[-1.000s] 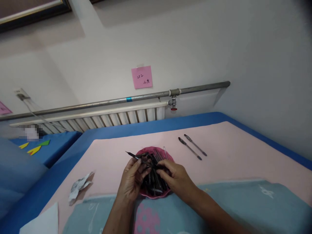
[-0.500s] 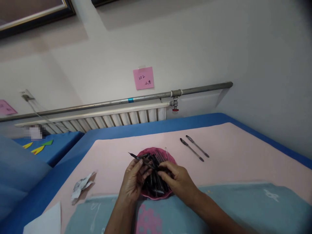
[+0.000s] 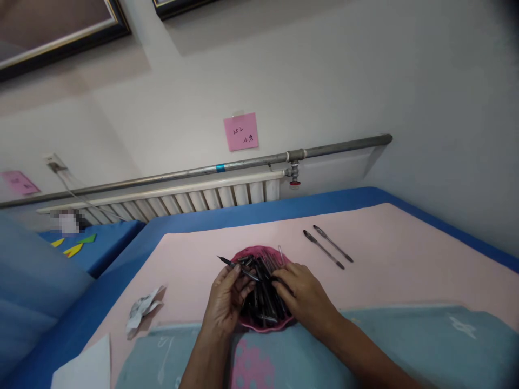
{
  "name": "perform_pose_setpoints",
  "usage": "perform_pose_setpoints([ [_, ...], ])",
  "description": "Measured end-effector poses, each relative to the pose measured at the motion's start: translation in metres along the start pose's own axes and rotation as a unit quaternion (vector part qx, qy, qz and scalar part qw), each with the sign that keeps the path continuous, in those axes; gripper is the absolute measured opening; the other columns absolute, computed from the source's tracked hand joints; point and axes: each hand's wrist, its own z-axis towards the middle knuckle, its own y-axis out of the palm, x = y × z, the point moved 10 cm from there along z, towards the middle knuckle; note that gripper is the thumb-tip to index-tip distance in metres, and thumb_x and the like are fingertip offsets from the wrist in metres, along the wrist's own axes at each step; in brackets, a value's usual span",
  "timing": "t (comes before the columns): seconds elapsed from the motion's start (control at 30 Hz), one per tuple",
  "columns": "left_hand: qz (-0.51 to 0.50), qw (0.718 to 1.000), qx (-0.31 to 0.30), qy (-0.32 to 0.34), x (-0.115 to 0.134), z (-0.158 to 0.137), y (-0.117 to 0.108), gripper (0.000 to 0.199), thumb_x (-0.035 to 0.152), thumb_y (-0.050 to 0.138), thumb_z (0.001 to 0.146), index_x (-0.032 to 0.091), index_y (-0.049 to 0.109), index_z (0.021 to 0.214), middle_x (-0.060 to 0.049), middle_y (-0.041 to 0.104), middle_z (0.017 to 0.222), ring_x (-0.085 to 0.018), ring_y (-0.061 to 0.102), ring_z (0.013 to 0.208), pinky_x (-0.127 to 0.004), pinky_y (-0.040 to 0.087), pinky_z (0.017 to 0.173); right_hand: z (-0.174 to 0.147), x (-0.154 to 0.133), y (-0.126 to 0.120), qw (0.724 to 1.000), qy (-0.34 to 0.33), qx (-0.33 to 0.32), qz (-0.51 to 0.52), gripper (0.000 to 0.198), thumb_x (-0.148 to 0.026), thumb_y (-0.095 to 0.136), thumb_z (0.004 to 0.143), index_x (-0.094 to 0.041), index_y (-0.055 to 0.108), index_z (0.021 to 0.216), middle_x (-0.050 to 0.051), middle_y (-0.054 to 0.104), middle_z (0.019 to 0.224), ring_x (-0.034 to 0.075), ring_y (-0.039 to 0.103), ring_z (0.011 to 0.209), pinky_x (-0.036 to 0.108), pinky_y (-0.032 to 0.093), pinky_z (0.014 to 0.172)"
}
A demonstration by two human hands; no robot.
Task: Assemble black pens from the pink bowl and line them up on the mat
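My left hand [image 3: 225, 300] is closed on a dark pen [image 3: 243, 272], whose thin pointed tip sticks out to the upper left. Below it stands a pink scalloped basket [image 3: 265, 328] filled with many black and clear pen parts [image 3: 265, 302]. My right hand [image 3: 302, 294] is at the basket's right side, thumb and index finger apart, fingertips touching the pen parts there. Whether anything lies under those fingertips is hidden. Two pens with dark grips, a nearer pen [image 3: 324, 249] and a farther pen [image 3: 333, 243], lie side by side on the pink sheet, right of the basket.
A crumpled paper [image 3: 142, 312] and a white sheet [image 3: 87, 364] lie on the left. Grey-green cloth [image 3: 405, 340] covers the near edge of the pink tabletop [image 3: 194, 248]. Behind it run a radiator [image 3: 203, 201] and a pipe [image 3: 170, 178]. Yellow and green pieces [image 3: 79, 246] lie on another blue table.
My right hand has drawn back to the right from the end of the pen in my left hand, its fingers spreading over the basket. The whole view has shifted slightly.
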Motion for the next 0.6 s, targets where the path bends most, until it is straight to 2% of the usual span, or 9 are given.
perform_pose_setpoints([
  [0.1, 0.003, 1.0, 0.006, -0.001, 0.0, 0.0, -0.001, 0.009, 0.013, 0.068, 0.072, 0.015, 0.061, 0.077, -0.004, 0.072, 0.073, -0.014, 0.068, 0.065, -0.024, 0.054, 0.062, -0.001, 0.001, 0.002, 1.0, -0.005, -0.007, -0.026, 0.018, -0.013, 0.048, 0.084, -0.02, 0.064, 0.088, 0.006, 0.06, 0.081, 0.022, 0.054, 0.079, 0.037, 0.043, 0.072],
  [0.23, 0.006, 1.0, 0.011, -0.003, 0.0, 0.0, -0.002, 0.011, 0.015, 0.069, 0.071, 0.015, 0.061, 0.078, -0.004, 0.071, 0.073, -0.015, 0.068, 0.066, -0.024, 0.053, 0.061, -0.002, 0.002, 0.004, 1.0, -0.005, -0.008, -0.008, 0.021, -0.011, 0.046, 0.083, -0.019, 0.065, 0.089, 0.006, 0.06, 0.081, 0.022, 0.054, 0.078, 0.037, 0.043, 0.072],
  [0.37, 0.016, 1.0, -0.004, -0.007, 0.0, -0.002, 0.001, 0.019, 0.02, 0.074, 0.067, 0.015, 0.062, 0.08, -0.003, 0.071, 0.073, -0.014, 0.067, 0.063, -0.023, 0.051, 0.059, -0.001, 0.008, -0.005, 0.992, 0.049, 0.017, 0.116, 0.02, -0.017, 0.046, 0.083, -0.021, 0.065, 0.089, 0.005, 0.063, 0.084, 0.02, 0.057, 0.082, 0.035, 0.045, 0.075],
  [0.47, 0.047, 0.998, -0.047, -0.021, -0.003, -0.007, 0.01, 0.023, 0.024, 0.076, 0.065, 0.015, 0.063, 0.082, -0.002, 0.069, 0.07, -0.012, 0.063, 0.057, -0.021, 0.048, 0.055, -0.001, 0.015, -0.001, 0.951, 0.144, -0.004, 0.273, 0.018, -0.026, 0.049, 0.083, -0.021, 0.066, 0.085, 0.002, 0.065, 0.081, 0.018, 0.059, 0.078, 0.031, 0.047, 0.071],
  [0.53, 0.089, 0.992, -0.08, -0.039, -0.007, -0.014, 0.017, 0.023, 0.025, 0.077, 0.063, 0.015, 0.064, 0.08, -0.001, 0.067, 0.065, -0.01, 0.059, 0.051, -0.021, 0.045, 0.05, -0.004, 0.015, 0.008, 0.903, 0.208, -0.038, 0.374, 0.02, -0.032, 0.052, 0.082, -0.019, 0.067, 0.083, 0.0, 0.063, 0.069, 0.015, 0.057, 0.065, 0.026, 0.046, 0.058],
  [0.6, 0.145, 0.981, -0.115, -0.061, -0.014, -0.022, 0.027, 0.023, 0.026, 0.078, 0.061, 0.014, 0.063, 0.075, 0.0, 0.063, 0.058, -0.01, 0.055, 0.046, -0.021, 0.041, 0.046, -0.008, 0.012, 0.016, 0.845, 0.263, -0.069, 0.46, 0.023, -0.037, 0.056, 0.079, -0.017, 0.067, 0.079, -0.003, 0.055, 0.056, 0.011, 0.049, 0.051, 0.021, 0.038, 0.045],
])
